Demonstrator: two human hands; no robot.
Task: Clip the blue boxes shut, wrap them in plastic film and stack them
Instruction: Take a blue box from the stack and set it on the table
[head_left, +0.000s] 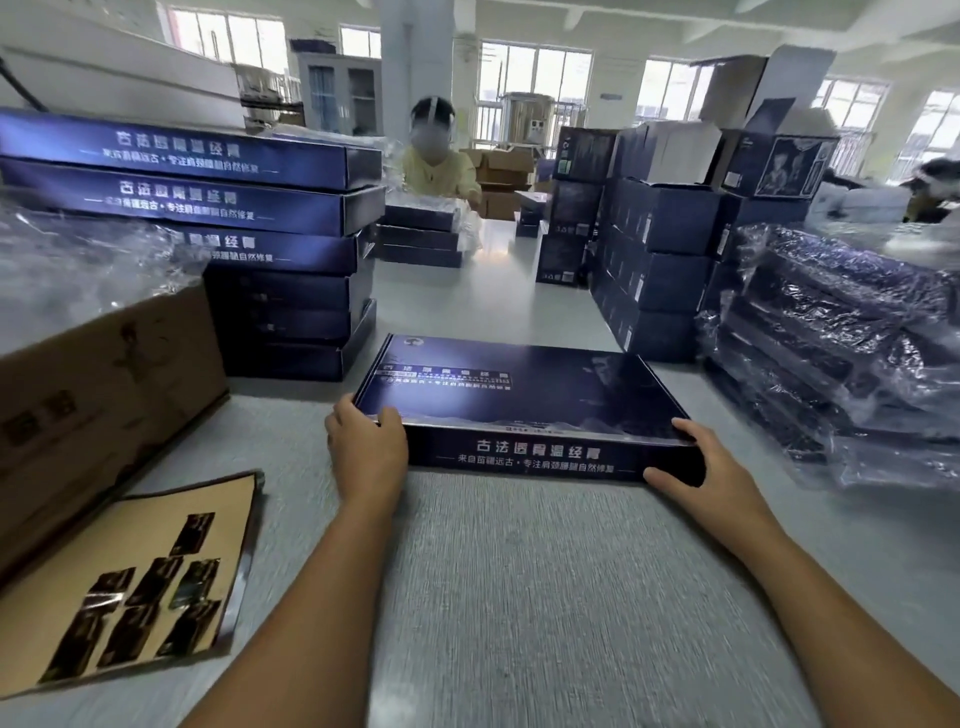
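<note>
Head view shows the left hand (366, 447) gripping the near left corner of the blue box (524, 395) and the right hand (711, 467) gripping its near right corner, neither hand nearer than the other. The box lies flat on the table (493, 571) at 12 o'clock, its long axis running 9 to 3. The film-wrapped stack (831, 338) sits at 2 o'clock, probably where it ends up.

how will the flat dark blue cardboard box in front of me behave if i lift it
The flat dark blue cardboard box looks stiff: its edges run straight between the left hand and right hand. Wide and low, it should not tip or roll. Its glossy top may be slippery.
</note>
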